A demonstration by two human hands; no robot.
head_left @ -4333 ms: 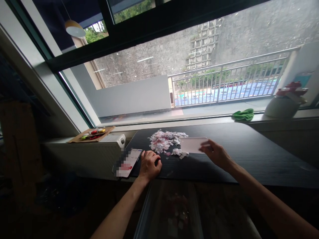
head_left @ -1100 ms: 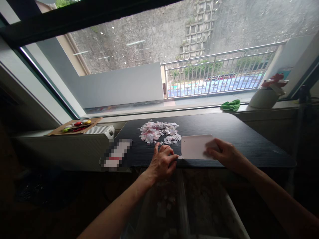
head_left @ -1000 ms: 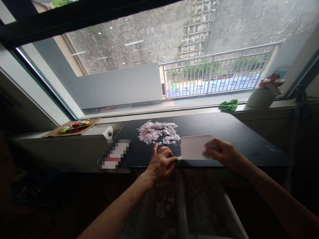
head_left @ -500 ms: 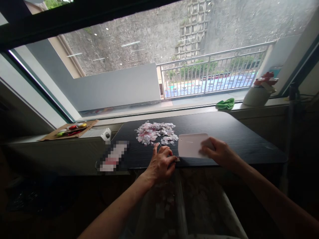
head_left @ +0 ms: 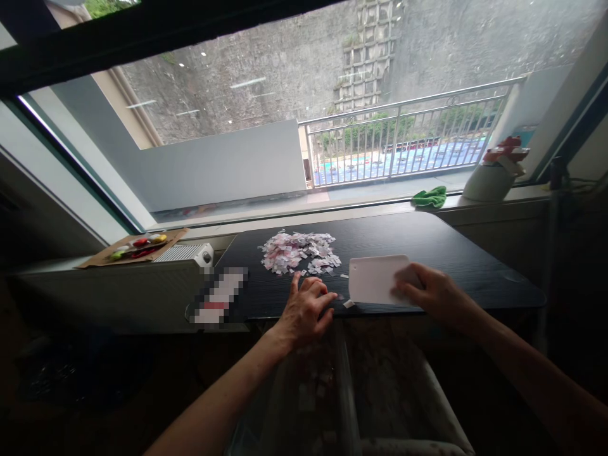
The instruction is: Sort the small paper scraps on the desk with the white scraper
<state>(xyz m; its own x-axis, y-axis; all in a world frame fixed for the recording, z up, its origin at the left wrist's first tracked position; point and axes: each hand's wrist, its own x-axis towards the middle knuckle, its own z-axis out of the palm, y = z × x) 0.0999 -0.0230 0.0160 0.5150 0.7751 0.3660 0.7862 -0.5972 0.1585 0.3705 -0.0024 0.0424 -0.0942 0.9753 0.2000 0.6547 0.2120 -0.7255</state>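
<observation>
In my right hand [head_left: 420,285] is a flat white scraper [head_left: 375,278] with a small hole near one corner, held by its right end low over the black table [head_left: 456,253]. My left hand [head_left: 308,307] rests at the table's front edge, fingers spread and nothing visible in them. Just beyond its fingertips lies a pile of small pinkish-white paper pieces [head_left: 289,252]. A loose paper piece [head_left: 349,304] sits between my left index finger and the scraper's lower left corner. Another paper scrap [head_left: 344,276] lies by its left edge.
Below the front edge stands a clear plastic bin [head_left: 349,392] with paper bits inside, dimly lit. A radiator [head_left: 187,253] carrying cardboard [head_left: 90,256] is at the left. On the windowsill are a green cloth [head_left: 430,197] and a pale container [head_left: 489,180] with a red top.
The scraper and my right hand have shifted slightly right, away from my left hand. The paper piece once at my left index fingertip now lies apart from it, beside the scraper.
</observation>
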